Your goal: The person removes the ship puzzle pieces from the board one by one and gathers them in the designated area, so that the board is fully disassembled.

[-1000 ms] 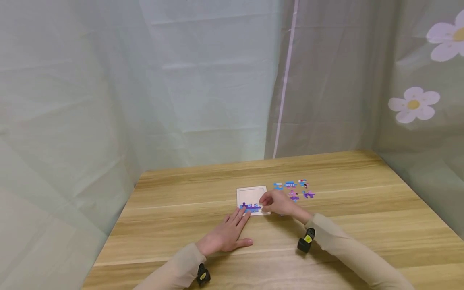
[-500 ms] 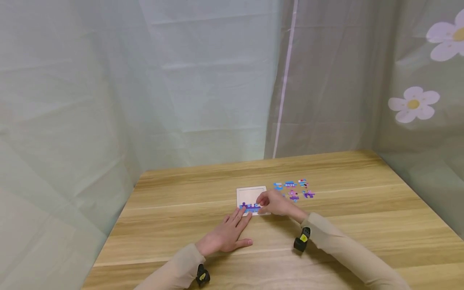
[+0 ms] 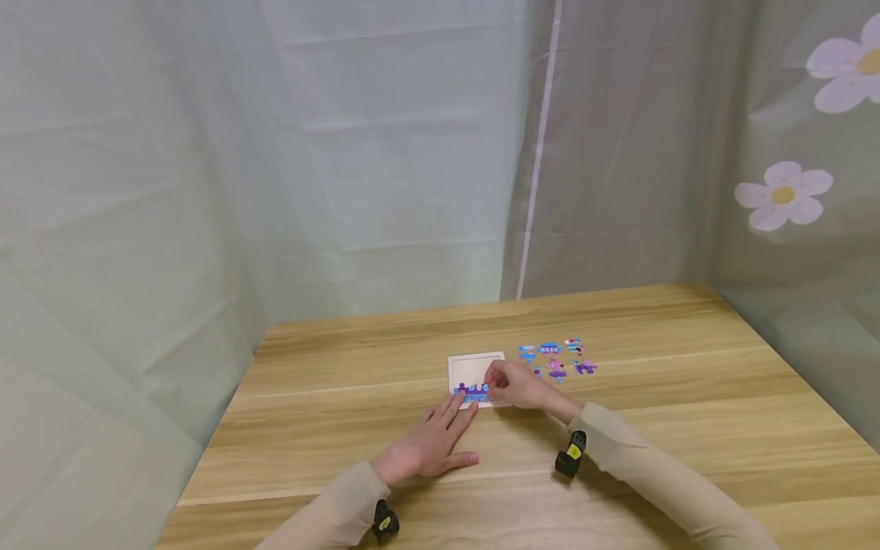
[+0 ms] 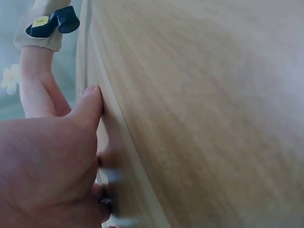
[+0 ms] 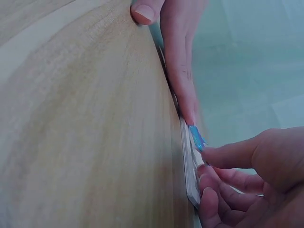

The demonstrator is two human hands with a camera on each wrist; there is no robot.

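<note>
A pale square puzzle tray [image 3: 467,370] lies on the table, with joined blue and purple puzzle pieces [image 3: 471,394] along its near side. My left hand [image 3: 429,447] lies flat, its outstretched fingertips resting on the left of that row and the tray's near edge. Over the tray's right side, my right hand [image 3: 519,384] has thumb and fingers curled together at the row's right end. In the right wrist view, its thumb and fingers pinch a blue puzzle piece [image 5: 197,138] that tilts up at the tray's edge. The fingers partly hide this piece.
Several loose puzzle pieces [image 3: 550,348] in blue, pink and purple lie on the wooden table [image 3: 330,428] right of the tray, beyond my right hand. Pale curtains [image 3: 399,168] hang around the table's back and sides.
My right hand has shifted slightly left along the row, uncovering more of the loose pieces behind it. The left hand and the tray stay in place.
</note>
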